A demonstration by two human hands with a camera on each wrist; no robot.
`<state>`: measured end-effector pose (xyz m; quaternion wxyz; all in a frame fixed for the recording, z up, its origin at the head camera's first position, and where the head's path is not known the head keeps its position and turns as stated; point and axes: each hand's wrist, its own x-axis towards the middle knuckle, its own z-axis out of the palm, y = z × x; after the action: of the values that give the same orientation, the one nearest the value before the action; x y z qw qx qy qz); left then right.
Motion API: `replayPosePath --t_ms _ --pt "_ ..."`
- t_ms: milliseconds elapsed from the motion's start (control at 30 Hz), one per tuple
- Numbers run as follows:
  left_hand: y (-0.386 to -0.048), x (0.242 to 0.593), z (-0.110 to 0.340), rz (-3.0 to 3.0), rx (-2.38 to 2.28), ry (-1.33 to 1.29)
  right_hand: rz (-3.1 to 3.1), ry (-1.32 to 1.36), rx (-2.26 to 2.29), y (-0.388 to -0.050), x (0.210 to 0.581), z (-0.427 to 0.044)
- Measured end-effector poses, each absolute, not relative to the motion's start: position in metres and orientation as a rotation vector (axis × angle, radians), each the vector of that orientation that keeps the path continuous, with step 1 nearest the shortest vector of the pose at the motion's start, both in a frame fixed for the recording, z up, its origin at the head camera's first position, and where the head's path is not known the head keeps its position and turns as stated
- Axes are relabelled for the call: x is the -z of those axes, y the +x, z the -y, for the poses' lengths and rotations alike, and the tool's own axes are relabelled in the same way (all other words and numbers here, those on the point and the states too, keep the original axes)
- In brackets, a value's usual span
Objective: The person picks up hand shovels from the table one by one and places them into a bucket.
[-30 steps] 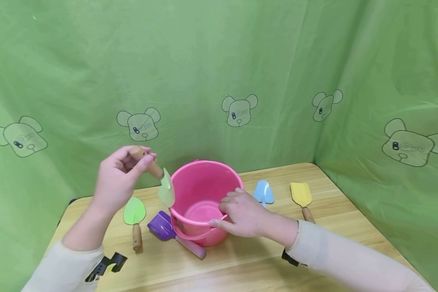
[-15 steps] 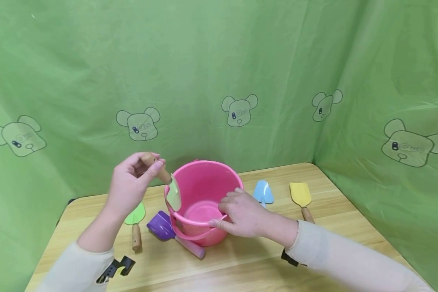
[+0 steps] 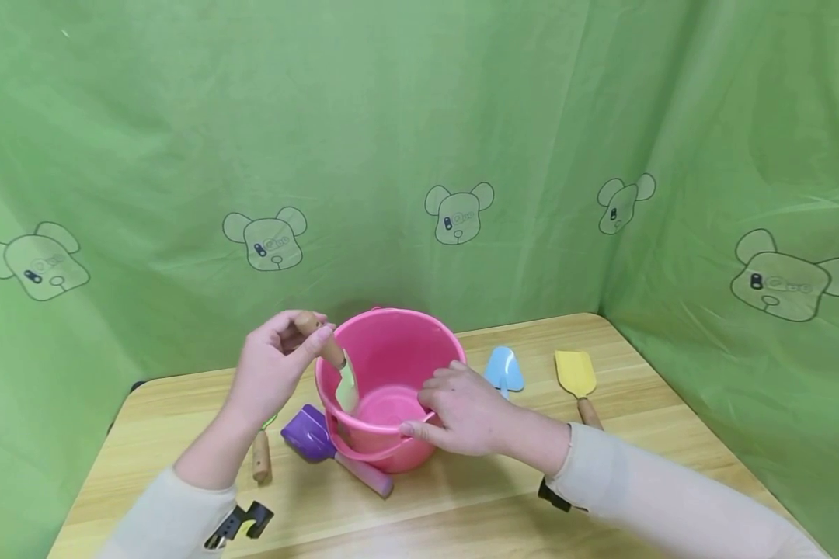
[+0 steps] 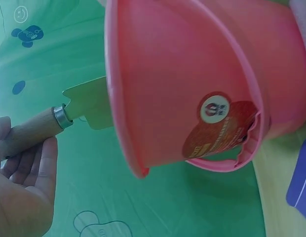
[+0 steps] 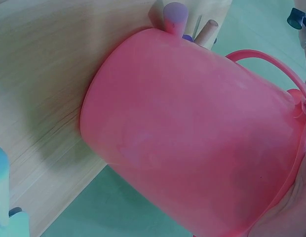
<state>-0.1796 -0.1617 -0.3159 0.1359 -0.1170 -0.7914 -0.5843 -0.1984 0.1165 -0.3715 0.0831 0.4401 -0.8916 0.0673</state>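
1. Here's the left hand (image 3: 276,369), its thumb and fingers closed in a pinch on the handle of a wooden-handled, pale green trowel (image 3: 347,390). Holding it high on the grip seems to leave the blade free.

2. And look where that blade is: tip down and tilted, inside the mouth of a round, pink plastic bucket (image 3: 398,345), by the wall on the left. Whether it touches that wall, I can't tell.

3. Over to the right hand (image 3: 464,407): fingers bent over the bucket's right rim, thumb along the near edge, gripping it, probably for steadiness. The bucket stands upright, its pink plastic carrying handle (image 3: 374,453) hanging down the near side, leaving the mouth unobstructed.

4. Around it, a glossy purple scoop with a pinkish handle (image 3: 310,431) lies just beside the bucket. Further left, a bright green, wooden-handled shovel (image 3: 261,458) is mostly hidden behind the left wrist. Off to the right, a light blue shovel (image 3: 505,369) and a yellow, square-bladed shovel (image 3: 576,373), blades pointing away from the person.

5. All this on a pale wood-grain table (image 3: 475,516) with rounded corners, backed by creased green cloth walls (image 3: 405,116) printed with outlined, round-eared animal heads (image 3: 459,217).
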Motion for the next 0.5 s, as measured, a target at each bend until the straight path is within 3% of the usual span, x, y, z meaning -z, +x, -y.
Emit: replayPosePath --t_ms 500 --pt "-0.179 0.333 0.147 2.328 1.827 -0.324 2.668 1.299 -0.195 -0.198 0.372 -0.116"
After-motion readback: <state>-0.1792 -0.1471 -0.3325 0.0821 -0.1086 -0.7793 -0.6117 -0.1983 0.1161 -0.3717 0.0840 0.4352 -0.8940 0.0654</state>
